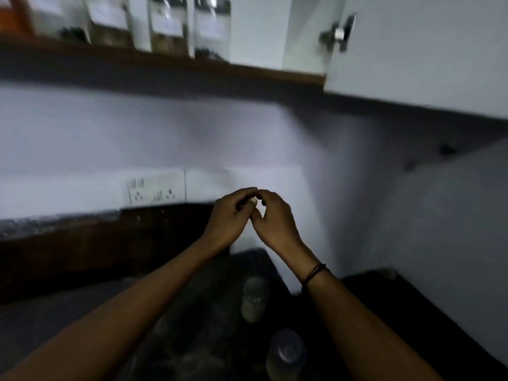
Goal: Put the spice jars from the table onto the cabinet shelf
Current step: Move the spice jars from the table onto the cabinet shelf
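Two spice jars stand on the dark table below my arms: one with pale contents (254, 298) and a nearer one (286, 356) at the bottom edge. Several filled jars (167, 26) with white labels stand on the brown cabinet shelf (165, 61) at the top. My left hand (229, 215) and my right hand (275, 218) are raised in front of the wall, fingertips touching each other. Something small and dark may sit between the fingers; blur hides what it is. Neither hand holds a jar.
An open white cabinet door (412, 50) with a metal latch (339, 33) hangs at the upper right. A white wall socket plate (154, 189) sits on the wall left of my hands. The dark table (198, 312) meets the wall corner at right.
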Demonstrator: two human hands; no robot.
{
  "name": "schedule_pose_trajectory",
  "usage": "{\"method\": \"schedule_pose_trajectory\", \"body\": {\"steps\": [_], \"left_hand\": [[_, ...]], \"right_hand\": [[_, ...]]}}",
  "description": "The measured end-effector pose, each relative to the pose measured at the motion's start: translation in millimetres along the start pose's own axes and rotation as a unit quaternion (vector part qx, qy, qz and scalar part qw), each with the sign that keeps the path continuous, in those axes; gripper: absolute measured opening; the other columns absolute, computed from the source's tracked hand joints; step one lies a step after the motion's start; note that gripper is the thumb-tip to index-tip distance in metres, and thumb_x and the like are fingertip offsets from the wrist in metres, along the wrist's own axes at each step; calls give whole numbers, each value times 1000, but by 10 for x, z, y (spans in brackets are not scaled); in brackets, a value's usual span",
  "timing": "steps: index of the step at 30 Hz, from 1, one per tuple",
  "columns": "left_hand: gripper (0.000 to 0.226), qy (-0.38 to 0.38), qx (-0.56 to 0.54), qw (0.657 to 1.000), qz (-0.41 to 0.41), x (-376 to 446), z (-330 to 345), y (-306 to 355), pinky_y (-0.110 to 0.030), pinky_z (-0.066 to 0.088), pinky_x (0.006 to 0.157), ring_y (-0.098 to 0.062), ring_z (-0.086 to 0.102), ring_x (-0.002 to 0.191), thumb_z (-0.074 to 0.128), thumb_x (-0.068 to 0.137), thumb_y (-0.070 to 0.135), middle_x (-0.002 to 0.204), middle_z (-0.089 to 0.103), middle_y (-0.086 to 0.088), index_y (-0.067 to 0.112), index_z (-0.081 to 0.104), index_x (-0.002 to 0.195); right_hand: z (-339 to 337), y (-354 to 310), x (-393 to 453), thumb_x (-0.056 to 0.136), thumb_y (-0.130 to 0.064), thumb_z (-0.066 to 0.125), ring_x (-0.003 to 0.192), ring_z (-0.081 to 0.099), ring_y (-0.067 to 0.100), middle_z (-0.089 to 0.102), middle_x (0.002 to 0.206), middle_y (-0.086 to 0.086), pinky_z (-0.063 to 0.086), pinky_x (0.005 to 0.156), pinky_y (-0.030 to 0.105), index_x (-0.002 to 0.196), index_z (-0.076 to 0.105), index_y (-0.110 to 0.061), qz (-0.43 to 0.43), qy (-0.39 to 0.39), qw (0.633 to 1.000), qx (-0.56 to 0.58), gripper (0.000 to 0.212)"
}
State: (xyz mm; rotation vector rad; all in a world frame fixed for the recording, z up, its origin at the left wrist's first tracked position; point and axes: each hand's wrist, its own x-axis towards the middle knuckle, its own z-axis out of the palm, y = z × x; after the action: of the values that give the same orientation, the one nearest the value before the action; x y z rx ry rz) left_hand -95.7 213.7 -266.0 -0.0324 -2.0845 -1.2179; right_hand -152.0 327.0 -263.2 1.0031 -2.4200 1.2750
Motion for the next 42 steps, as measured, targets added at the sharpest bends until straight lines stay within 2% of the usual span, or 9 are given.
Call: {"method": "schedule_pose_trajectory", "body": {"steps": [7,11,16,23,29,32,35,39,42], "left_hand": [[23,-168,88,978,-91,-1456,846,-804,-12,43,83,-12,65,100,57,94,5,111,74,-11,6,72,112],[23,-237,85,956,-151,-1955,1066,-914,-20,47,78,-14,65,96,53,95,13,108,73,-5,18,69,111],[38,-332,108,917,-193,-2250,1275,-1018,-19,37,94,-25,59,120,53,94,5,131,64,-12,8,61,131],[50,-308,77,911,-261,-2452,1372,-1077,-38,37,113,-26,47,135,50,97,6,147,49,-11,12,40,146],[51,-237,17,896,-375,-2402,1367,-1003,-47,43,109,-30,51,130,51,100,16,144,50,-14,9,35,149],[20,-169,-12,910,-377,-2325,1271,-911,-36,48,84,-27,61,92,46,103,16,99,65,-16,4,61,105],[32,-122,-46,909,-396,-2223,1052,-791,-37,41,70,-24,54,73,42,103,19,77,58,-18,2,61,83],[25,-76,-136,884,-441,-2139,744,-646,-36,43,68,-25,53,75,47,101,22,86,58,-20,3,61,94],[21,-76,-208,859,-461,-2123,612,-540,-36,49,67,-28,58,82,53,99,26,94,62,-20,6,60,98]], "right_hand": [[442,916,-1603,86,-13,56,117,57,31,60,127,14,44,100,38,125,56,-6,142,-120,980,-67,40],[581,1197,-2089,86,-22,59,121,51,33,56,129,14,41,104,44,128,52,-9,194,-152,954,-169,45],[762,1485,-2649,89,-35,51,147,14,38,24,155,20,28,114,51,148,29,-14,239,-183,924,-233,66],[897,1795,-2949,91,-29,58,147,-1,45,-1,163,19,25,117,45,150,29,-26,197,-126,944,-231,66],[897,1738,-2897,80,-32,74,118,52,38,18,150,20,50,94,35,131,47,-28,270,-39,959,-83,57],[792,1669,-2839,67,-35,85,105,56,27,38,131,15,47,84,22,126,55,-18,247,46,968,3,68],[655,1645,-2738,61,-34,84,114,52,15,49,130,8,43,92,11,132,51,-14,204,38,971,118,81],[471,1606,-2553,69,-22,79,118,60,21,56,132,0,54,94,37,128,49,-36,224,-25,918,326,67],[493,1529,-2430,77,-20,66,110,64,31,59,129,12,56,85,46,130,49,-29,263,-6,841,474,56]]}}
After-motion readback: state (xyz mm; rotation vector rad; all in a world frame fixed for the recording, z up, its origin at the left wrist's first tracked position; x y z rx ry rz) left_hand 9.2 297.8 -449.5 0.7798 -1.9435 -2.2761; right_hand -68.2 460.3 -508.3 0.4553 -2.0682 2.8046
